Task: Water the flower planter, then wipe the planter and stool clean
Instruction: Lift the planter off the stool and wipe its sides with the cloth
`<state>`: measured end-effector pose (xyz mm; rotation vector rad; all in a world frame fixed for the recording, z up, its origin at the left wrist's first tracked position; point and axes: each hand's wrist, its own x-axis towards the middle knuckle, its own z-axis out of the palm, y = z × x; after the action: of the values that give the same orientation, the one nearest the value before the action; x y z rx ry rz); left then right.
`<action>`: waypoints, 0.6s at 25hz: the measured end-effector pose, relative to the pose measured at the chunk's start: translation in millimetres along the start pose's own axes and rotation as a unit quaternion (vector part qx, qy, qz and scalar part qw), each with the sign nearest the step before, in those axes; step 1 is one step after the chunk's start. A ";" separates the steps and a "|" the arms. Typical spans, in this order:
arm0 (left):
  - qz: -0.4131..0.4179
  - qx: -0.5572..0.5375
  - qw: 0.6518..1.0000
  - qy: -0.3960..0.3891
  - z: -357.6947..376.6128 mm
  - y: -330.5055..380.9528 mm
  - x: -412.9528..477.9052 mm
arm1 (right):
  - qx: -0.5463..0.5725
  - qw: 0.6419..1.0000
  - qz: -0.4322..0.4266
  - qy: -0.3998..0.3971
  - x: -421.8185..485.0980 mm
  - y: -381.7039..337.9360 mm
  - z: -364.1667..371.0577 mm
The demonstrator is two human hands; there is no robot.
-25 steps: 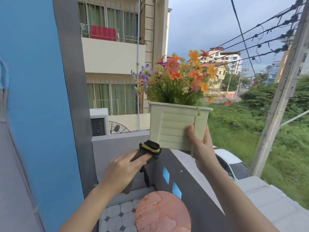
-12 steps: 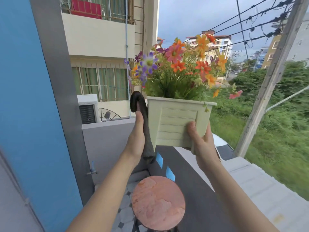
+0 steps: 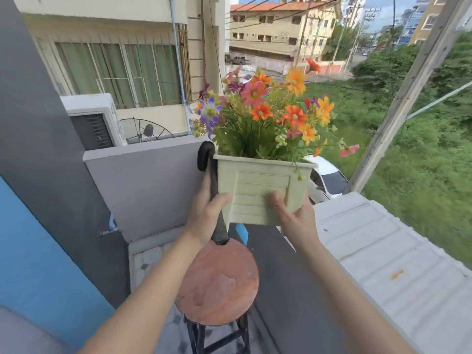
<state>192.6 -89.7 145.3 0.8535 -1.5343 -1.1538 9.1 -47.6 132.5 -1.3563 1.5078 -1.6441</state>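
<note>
The planter (image 3: 260, 192) is held above the stool (image 3: 219, 282), between the left hand (image 3: 207, 213) and right hand (image 3: 293, 221). The cloth (image 3: 214, 190) lies against its left side.

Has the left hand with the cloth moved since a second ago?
Yes. The left hand has come up from below the planter and now presses the dark cloth flat against its left side, up to the rim.
</note>
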 end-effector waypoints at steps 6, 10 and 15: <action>-0.059 0.136 0.989 -0.024 58.5 -75.2 53.2 | -0.006 0.998 0.065 0.016 53.5 99.4 -32.7; -0.096 0.187 0.977 -0.020 85.4 -130.2 77.8 | -0.011 0.998 0.066 0.005 80.6 154.3 -50.0; -0.115 0.214 0.970 -0.018 109.0 -180.1 92.9 | 0.002 0.997 0.077 -0.004 95.0 209.1 -56.9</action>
<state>58.5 -201.2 -4.8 1.3342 -1.7825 -1.0158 -126.5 -157.8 -27.0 -1.2103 1.5616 -1.5437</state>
